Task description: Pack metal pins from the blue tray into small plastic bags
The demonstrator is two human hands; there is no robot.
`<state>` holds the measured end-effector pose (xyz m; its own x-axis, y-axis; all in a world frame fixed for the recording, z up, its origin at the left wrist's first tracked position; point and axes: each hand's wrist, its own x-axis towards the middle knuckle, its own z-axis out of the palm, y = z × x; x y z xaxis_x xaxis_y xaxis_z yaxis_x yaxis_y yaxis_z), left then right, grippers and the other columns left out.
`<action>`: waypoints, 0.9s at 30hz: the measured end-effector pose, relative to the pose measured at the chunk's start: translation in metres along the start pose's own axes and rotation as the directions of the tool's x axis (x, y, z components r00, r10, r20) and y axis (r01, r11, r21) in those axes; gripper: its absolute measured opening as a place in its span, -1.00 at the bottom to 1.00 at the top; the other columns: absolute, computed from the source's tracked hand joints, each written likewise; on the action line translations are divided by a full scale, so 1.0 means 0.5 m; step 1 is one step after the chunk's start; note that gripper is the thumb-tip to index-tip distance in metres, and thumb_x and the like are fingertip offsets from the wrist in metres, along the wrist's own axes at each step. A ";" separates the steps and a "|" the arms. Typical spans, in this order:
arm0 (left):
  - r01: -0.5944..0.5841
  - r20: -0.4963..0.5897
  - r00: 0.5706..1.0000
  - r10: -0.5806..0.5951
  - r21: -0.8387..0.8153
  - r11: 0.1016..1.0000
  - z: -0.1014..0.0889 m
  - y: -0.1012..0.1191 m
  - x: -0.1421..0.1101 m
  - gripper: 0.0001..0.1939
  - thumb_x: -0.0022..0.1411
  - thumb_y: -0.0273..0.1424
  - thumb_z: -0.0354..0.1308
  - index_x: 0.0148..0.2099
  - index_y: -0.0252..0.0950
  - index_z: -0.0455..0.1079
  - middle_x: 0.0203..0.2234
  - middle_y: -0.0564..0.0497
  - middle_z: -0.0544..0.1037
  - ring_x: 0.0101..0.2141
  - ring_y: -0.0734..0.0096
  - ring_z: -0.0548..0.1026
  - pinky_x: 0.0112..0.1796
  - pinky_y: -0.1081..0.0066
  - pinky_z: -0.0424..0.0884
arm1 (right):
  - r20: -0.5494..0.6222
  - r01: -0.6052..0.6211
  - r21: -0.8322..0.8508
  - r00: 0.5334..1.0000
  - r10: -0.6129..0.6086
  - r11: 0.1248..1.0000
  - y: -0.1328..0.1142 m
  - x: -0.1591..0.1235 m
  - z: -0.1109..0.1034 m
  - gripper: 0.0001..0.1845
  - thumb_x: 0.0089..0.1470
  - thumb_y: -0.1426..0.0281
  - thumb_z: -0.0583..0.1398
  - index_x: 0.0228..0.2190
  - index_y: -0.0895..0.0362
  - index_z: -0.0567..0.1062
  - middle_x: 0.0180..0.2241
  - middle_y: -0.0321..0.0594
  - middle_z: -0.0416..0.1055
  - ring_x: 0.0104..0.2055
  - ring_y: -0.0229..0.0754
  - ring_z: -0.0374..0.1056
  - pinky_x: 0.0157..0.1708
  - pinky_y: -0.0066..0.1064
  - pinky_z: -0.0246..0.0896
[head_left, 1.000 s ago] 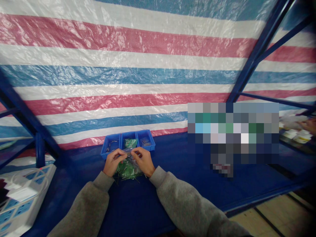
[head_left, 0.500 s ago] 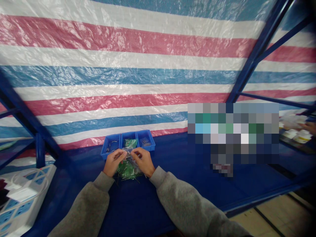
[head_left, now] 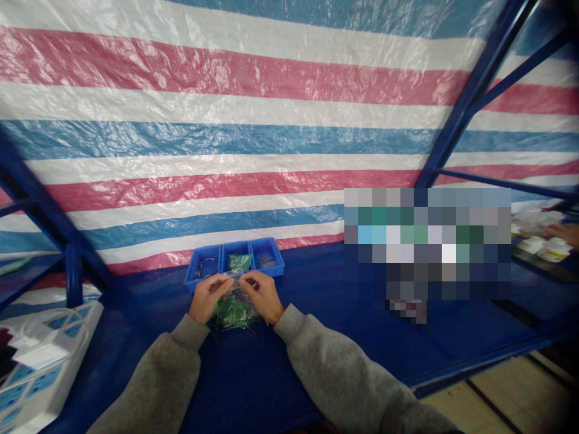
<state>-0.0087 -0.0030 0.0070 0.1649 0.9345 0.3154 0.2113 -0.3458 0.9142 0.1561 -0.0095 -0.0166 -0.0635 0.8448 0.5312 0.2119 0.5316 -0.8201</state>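
At far left, a white power strip (head_left: 31, 374) with blue sockets, a white cable looped over it, lying at the table's edge; next, the blue-covered table (head_left: 316, 361) running across the view, with a red, white and blue striped tarpaulin (head_left: 226, 150) hung behind it on a dark blue metal frame (head_left: 470, 90); next, the person's left hand (head_left: 207, 297), in a grey sweatshirt sleeve (head_left: 158, 374), its grip closed, thumb and fingers pinching one side of a small clear plastic bag (head_left: 234, 277); that bag is held up between both hands, just in front of a blue three-compartment tray (head_left: 235, 256), whose left compartment holds thin metal pins, middle compartment green pieces and right compartment small dark pieces, contents too small to name exactly; below the bag and touching both wrists' undersides nearly, a heap of green-and-metal pin parts (head_left: 235, 313) lies on the table; next, the right hand (head_left: 262, 295), grip likewise closed, pinching the bag's other side; further right, a pixelated blurred patch (head_left: 427, 253), contents unreadable; at far right, beyond the frame, a co-worker's hand (head_left: 567, 235) near white containers (head_left: 538, 248); below right, a pale floor (head_left: 497, 398)
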 end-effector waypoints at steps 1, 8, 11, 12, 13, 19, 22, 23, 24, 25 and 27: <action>-0.001 0.001 1.000 0.001 0.000 1.000 0.000 0.000 0.000 -0.74 0.05 -0.23 0.19 -0.37 -0.36 0.43 -0.54 0.03 0.47 -0.57 0.47 0.37 -0.54 0.47 0.33 | 0.000 -0.005 0.003 1.000 0.005 1.000 0.000 0.000 0.000 -0.78 0.10 0.27 0.11 -0.38 0.13 0.48 -0.40 -0.25 0.44 -0.44 -0.27 0.34 -0.48 -0.50 0.24; 0.050 0.045 0.998 -0.045 -0.127 0.991 0.007 0.004 -0.003 -0.60 0.06 -0.26 0.19 -0.09 -0.29 0.19 -0.61 0.13 0.43 -0.61 0.49 0.39 -0.57 0.50 0.33 | -0.012 -0.032 0.058 0.999 0.032 0.998 -0.007 0.001 -0.003 -0.74 0.09 0.32 0.11 -0.16 0.09 0.39 -0.41 -0.29 0.43 -0.49 -0.29 0.33 -0.50 -0.50 0.25; 0.058 0.053 0.997 -0.050 -0.155 0.986 0.010 0.005 -0.005 -0.60 0.08 -0.26 0.18 -0.08 -0.26 0.15 -0.61 0.15 0.42 -0.61 0.50 0.40 -0.57 0.51 0.33 | -0.024 -0.016 0.077 1.000 0.018 0.997 -0.010 0.001 -0.004 -0.66 0.09 0.36 0.10 -0.06 0.07 0.32 -0.43 -0.31 0.41 -0.53 -0.31 0.32 -0.51 -0.50 0.25; 0.057 0.059 0.997 -0.049 -0.148 0.987 0.010 0.005 -0.005 -0.64 0.08 -0.26 0.18 -0.12 -0.27 0.18 -0.61 0.15 0.41 -0.60 0.50 0.40 -0.57 0.51 0.32 | -0.022 -0.006 0.076 1.000 0.008 0.997 -0.011 0.000 -0.005 -0.69 0.10 0.36 0.09 -0.08 0.07 0.35 -0.42 -0.30 0.41 -0.54 -0.31 0.31 -0.50 -0.50 0.25; 0.056 0.063 0.997 -0.047 -0.135 0.989 0.009 0.005 -0.004 -0.68 0.08 -0.25 0.17 -0.17 -0.28 0.22 -0.62 0.13 0.42 -0.60 0.49 0.40 -0.56 0.51 0.33 | -0.014 0.005 0.071 1.000 -0.004 0.997 -0.010 0.000 -0.006 -0.73 0.12 0.37 0.07 -0.12 0.08 0.39 -0.41 -0.29 0.41 -0.54 -0.31 0.31 -0.49 -0.50 0.25; 0.018 0.032 0.999 -0.014 -0.126 0.992 -0.004 -0.008 0.001 -0.75 0.14 -0.28 0.08 -0.26 -0.36 0.43 -0.35 -0.08 0.51 -0.42 0.33 0.45 -0.52 0.44 0.37 | 0.012 0.050 0.028 0.999 -0.050 0.998 -0.005 0.000 -0.008 -0.69 0.15 0.45 0.00 -0.22 0.06 0.52 -0.40 -0.24 0.44 -0.48 -0.29 0.34 -0.42 -0.47 0.27; -0.033 0.074 0.996 0.045 -0.158 0.987 -0.010 -0.015 0.001 -0.74 0.13 -0.35 0.04 -0.20 -0.37 0.45 -0.33 -0.10 0.51 -0.37 0.29 0.44 -0.48 0.40 0.40 | 0.005 0.038 0.031 0.999 -0.039 0.999 -0.003 0.001 -0.006 -0.75 0.11 0.43 0.08 -0.22 0.06 0.51 -0.31 -0.24 0.46 -0.50 -0.30 0.34 -0.44 -0.47 0.26; -0.049 0.088 0.994 0.063 -0.151 0.987 -0.011 -0.016 0.000 -0.73 0.11 -0.37 0.05 -0.17 -0.37 0.45 -0.34 -0.09 0.51 -0.38 0.29 0.44 -0.47 0.40 0.40 | 0.002 0.033 0.028 0.999 -0.033 0.999 -0.003 0.002 -0.006 -0.78 0.10 0.41 0.10 -0.24 0.06 0.52 -0.31 -0.24 0.45 -0.50 -0.31 0.33 -0.44 -0.48 0.26; -0.063 0.099 0.992 0.076 -0.129 0.990 -0.011 -0.015 -0.001 -0.72 0.09 -0.39 0.07 -0.15 -0.36 0.44 -0.35 -0.08 0.50 -0.37 0.30 0.43 -0.46 0.41 0.40 | -0.002 0.031 0.022 1.000 -0.031 0.999 -0.003 0.002 -0.006 -0.81 0.09 0.39 0.13 -0.26 0.07 0.52 -0.32 -0.24 0.45 -0.50 -0.31 0.33 -0.43 -0.48 0.26; -0.077 0.103 0.991 0.086 -0.094 0.993 -0.010 -0.013 -0.002 -0.71 0.09 -0.40 0.09 -0.13 -0.34 0.44 -0.34 -0.07 0.49 -0.36 0.31 0.42 -0.45 0.42 0.41 | -0.011 0.034 0.015 0.999 -0.034 0.999 -0.004 0.002 -0.007 -0.82 0.08 0.37 0.14 -0.28 0.08 0.52 -0.34 -0.24 0.44 -0.49 -0.30 0.32 -0.42 -0.48 0.25; -0.108 0.094 0.990 0.107 0.010 0.994 -0.006 -0.007 -0.003 -0.72 0.10 -0.38 0.10 -0.11 -0.31 0.43 -0.30 -0.08 0.46 -0.30 0.30 0.42 -0.43 0.44 0.41 | -0.030 0.054 -0.003 0.998 -0.054 0.999 -0.006 0.003 -0.008 -0.85 0.08 0.35 0.15 -0.33 0.10 0.52 -0.36 -0.24 0.42 -0.43 -0.29 0.32 -0.39 -0.48 0.24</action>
<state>-0.0126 -0.0031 0.0040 0.2761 0.8802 0.3861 0.2022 -0.4459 0.8719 0.1593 -0.0103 -0.0124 -0.0456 0.8124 0.5813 0.2111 0.5766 -0.7893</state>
